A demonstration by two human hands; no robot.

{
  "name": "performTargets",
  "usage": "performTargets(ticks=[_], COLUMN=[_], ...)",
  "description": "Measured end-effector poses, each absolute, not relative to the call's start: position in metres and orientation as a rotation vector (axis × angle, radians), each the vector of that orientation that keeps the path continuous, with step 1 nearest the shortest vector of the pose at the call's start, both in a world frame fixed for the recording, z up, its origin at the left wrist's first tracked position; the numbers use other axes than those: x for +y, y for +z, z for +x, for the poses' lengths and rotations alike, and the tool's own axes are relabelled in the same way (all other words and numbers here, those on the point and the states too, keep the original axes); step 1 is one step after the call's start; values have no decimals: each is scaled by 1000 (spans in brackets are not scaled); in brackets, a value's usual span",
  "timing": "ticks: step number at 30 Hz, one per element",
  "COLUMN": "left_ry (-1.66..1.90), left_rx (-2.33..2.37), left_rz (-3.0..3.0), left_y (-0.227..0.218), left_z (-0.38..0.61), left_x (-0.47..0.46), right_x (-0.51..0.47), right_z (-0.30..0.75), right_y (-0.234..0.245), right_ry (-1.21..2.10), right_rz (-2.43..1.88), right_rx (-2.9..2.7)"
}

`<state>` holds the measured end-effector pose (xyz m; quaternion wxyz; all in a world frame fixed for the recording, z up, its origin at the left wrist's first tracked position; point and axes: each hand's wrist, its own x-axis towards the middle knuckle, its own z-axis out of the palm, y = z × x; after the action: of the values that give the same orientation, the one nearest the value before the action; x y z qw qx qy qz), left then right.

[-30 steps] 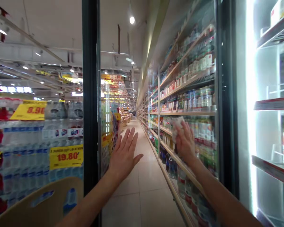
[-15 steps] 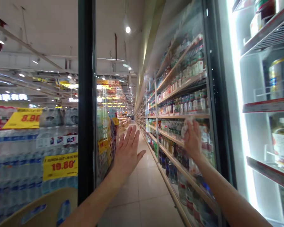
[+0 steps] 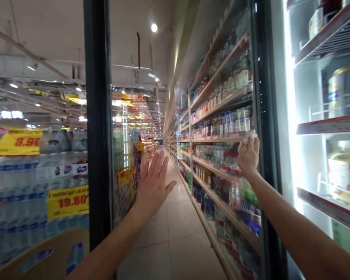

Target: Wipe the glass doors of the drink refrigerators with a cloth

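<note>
A tall glass door [image 3: 181, 233] in a black frame [image 3: 97, 97] stands in front of me, and bottles show in or through its pane. My left hand [image 3: 154, 179] lies flat against the glass near its middle, fingers stretched and thumb spread, holding nothing. Close to the right edge of the pane, my right hand [image 3: 249, 157] presses a crumpled white cloth [image 3: 249, 136] on the glass. The cloth pokes out above the fingertips; whether it is fabric or paper I cannot tell.
Lit cooler shelves [image 3: 329, 126] with jars and cans are on the right. At left are packed water bottles [image 3: 14, 202] with yellow price signs [image 3: 67, 202]. A beige chair back [image 3: 58, 249] stands at lower left, beside the door frame.
My right hand has slid the white cloth right and slightly up, close to the door's right frame. My left hand stays flat on the glass. The view has shifted slightly.
</note>
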<state>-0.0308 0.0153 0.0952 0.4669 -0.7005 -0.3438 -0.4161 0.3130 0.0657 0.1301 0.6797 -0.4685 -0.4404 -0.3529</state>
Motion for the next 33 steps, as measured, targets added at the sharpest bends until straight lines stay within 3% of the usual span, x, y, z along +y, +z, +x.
performTargets(ticks=[4, 9, 14, 21, 27, 33], left_ry=[-1011, -995, -1004, -1017, -978, -1023], left_rx=[-859, -880, -875, -873, -871, -896], left_rz=[-1753, -1801, -1859, -1907, -1931, -1860], left_y=[95, 95, 96, 97, 88, 68], left_z=[-30, -30, -29, -30, -35, -63], left_x=[16, 17, 17, 14, 11, 3], right_x=[66, 52, 59, 48, 44, 26], right_z=[284, 248, 274, 216, 208, 150], right_y=[151, 161, 190, 176, 209, 151], right_ry=[-810, -1113, -876, -1192, -1114, -1229], right_rz=[-1077, -892, -1134, -885, -1077, -713], right_rx=[-1093, -1754, -1227, -1880, -1454, -2215])
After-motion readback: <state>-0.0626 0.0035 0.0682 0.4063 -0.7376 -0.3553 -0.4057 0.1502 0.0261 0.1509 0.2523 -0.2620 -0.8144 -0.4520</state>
